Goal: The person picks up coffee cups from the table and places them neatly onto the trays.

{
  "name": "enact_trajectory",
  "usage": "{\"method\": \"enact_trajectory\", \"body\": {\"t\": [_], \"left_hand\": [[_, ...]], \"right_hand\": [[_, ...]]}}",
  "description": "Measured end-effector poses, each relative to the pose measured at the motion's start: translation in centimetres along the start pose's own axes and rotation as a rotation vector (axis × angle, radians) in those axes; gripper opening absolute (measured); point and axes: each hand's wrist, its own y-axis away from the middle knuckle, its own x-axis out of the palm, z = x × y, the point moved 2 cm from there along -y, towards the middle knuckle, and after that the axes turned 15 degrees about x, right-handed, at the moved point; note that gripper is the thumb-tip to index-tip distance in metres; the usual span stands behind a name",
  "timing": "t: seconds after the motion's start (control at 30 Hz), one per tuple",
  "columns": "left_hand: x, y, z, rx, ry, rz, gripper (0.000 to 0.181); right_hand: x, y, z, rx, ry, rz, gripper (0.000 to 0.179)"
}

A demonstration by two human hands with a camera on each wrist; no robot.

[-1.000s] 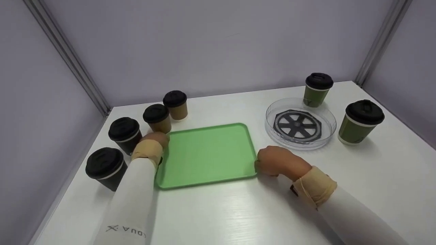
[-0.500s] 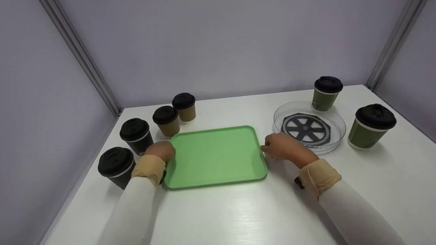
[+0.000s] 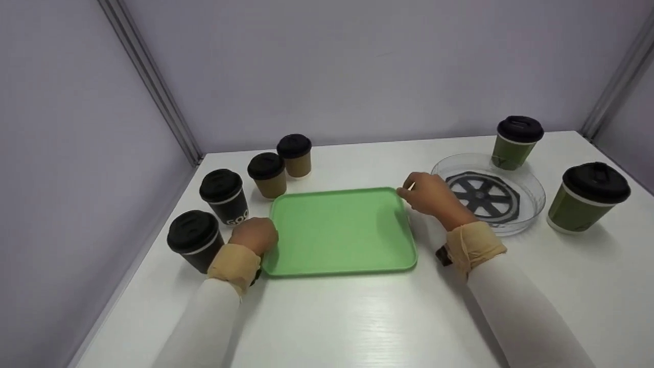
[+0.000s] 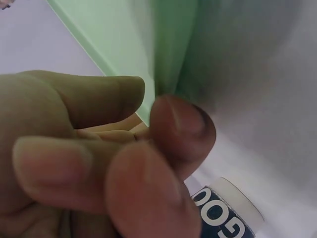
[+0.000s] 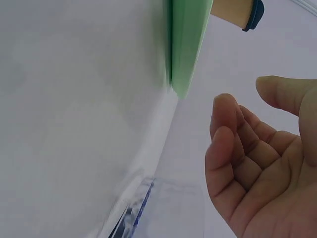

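Green tray (image 3: 342, 232) prob light, stiff, kinda slick; best grabbed by short sides. Left hand (image 3: 254, 236) pinches left edge; right hand (image 3: 431, 195) loose, thumb apart, near far corner.

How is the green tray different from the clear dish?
The green tray is rectangular; the clear dish is round. The tray is green; the dish is see-through. The tray's middle is plain; the dish shows a dark wheel pattern. Both are wider than tall.
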Motion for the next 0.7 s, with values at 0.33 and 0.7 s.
{"method": "enact_trajectory", "body": {"t": [0.33, 0.7], "left_hand": [[1.0, 1.4, -0.6, -0.043, 0.002, 0.042, 0.017], [0.5, 2.7, -0.8, -0.018, -0.068, 0.021, 0.022]], "right_hand": [[1.0, -2.5, 0.0, -0.019, -0.044, -0.031, 0.032], [1.3, -3.7, 0.6, -0.014, 0.123, 0.088, 0.040]]}}
